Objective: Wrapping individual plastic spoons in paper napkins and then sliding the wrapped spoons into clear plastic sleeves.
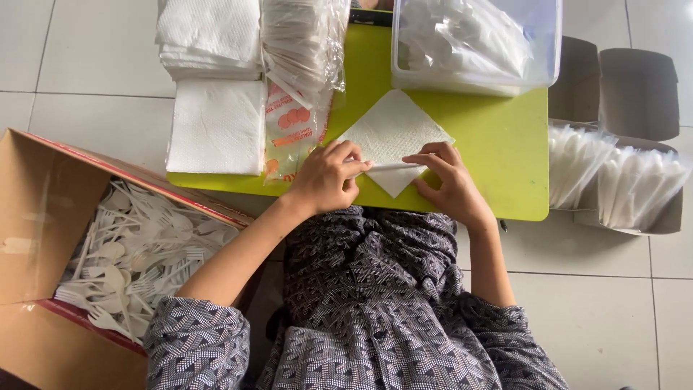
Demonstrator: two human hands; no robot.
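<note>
White paper is what both hands are busy with. A white napkin (pixel 393 133) lies like a diamond on the green surface (pixel 498 152), close to the near edge, right in front of the person. The left hand (pixel 326 177) has its fingers bent and pinches the napkin's near fold between thumb and fingertips. The right hand (pixel 447 180) does the same from the other side, with its fingers curled over the fold. The two hands are very near each other, and a thin rolled bit of napkin shows between them.

At the back left of the surface sits a stack of white napkins (pixel 213 87). Just beside it lies a bundle of clear plastic bags (pixel 299 65) with orange print. At the back right stands a clear plastic box (pixel 476 43) with white things inside, too blurry to tell what they are.

On the floor, on the person's left, is an open cardboard box (pixel 43 217) full of white plastic forks and spoons (pixel 137 260). On the person's right, small brown boxes (pixel 635 94) stand on the floor, and two of them hold white wrapped packs (pixel 613 180). The person wears a grey patterned shirt (pixel 368 303).
</note>
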